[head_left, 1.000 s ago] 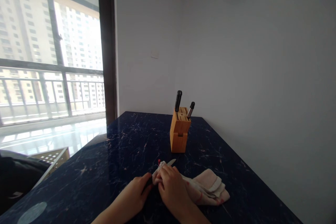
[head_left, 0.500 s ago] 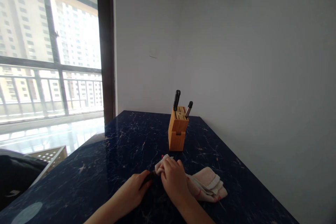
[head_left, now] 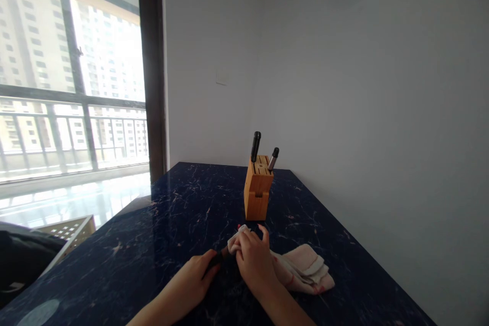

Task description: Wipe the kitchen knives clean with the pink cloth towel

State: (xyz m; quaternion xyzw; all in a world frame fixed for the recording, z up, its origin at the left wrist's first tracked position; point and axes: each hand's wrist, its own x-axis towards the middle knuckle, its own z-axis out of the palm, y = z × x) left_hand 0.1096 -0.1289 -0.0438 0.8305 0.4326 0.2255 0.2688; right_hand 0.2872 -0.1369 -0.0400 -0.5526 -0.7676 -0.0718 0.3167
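Note:
My left hand (head_left: 194, 274) is closed around the black handle of a knife (head_left: 216, 259) just above the dark table. Only a short stretch of its blade shows beside the handle; the rest is covered. Wrapped over the blade is one end of a pale towel with red marks (head_left: 305, 265), pinched in my right hand (head_left: 252, 259), one finger of which is raised. The towel's other end lies folded on the table to the right. Beyond my hands stands a wooden knife block (head_left: 257, 201), holding a black-handled knife (head_left: 255, 146) and a tool with a black-and-silver handle (head_left: 273, 159).
The dark blue marbled table (head_left: 191, 204) narrows away towards a white wall (head_left: 344, 86). At the lower left, a perforated crate (head_left: 78, 232) with dark cloth (head_left: 26, 257) stands beside the table. A large window (head_left: 72, 76) fills the left.
My right hand has shifted slightly right and a finger has lifted off the cloth. The towel's loose end has slid a little to the right. My left hand keeps its hold.

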